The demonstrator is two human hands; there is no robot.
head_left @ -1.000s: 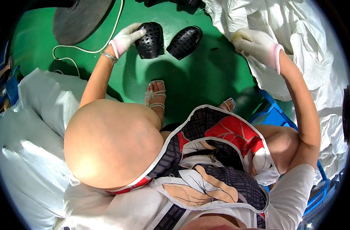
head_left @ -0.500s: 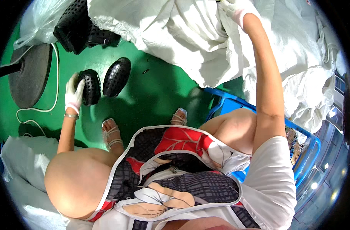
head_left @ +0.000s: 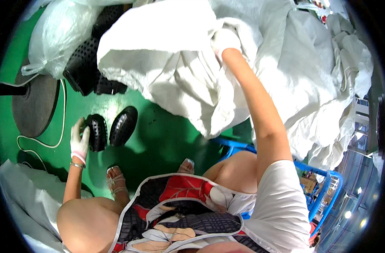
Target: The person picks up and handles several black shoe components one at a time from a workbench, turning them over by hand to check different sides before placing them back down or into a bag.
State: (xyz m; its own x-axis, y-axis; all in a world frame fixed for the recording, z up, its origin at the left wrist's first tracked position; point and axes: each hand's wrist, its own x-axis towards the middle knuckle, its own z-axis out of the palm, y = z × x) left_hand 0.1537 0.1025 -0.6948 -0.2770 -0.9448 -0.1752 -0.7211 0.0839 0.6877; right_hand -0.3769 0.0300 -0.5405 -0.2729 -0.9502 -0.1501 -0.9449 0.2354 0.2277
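Two black shoes dotted with small holes stand on the green floor: a left shoe and a right shoe. My left hand, in a white glove, is at the outer side of the left shoe, thumb and fingers apart. It does not wrap round the shoe; whether the fingertips touch it I cannot tell. My right hand, also gloved, is closed on the bunched cloth of a large white sack. Folds hide part of its fingers.
More black perforated shoes lie far left beside a tied clear plastic bag. A round stand base and a white cable are at the left. A blue metal frame stands at the right, near more white sacking.
My right hand has drawn the sack's cloth leftward and nearer, and its pale rim shows wider. The view has shifted, so the shoes appear lower. My left hand stays beside the left shoe.
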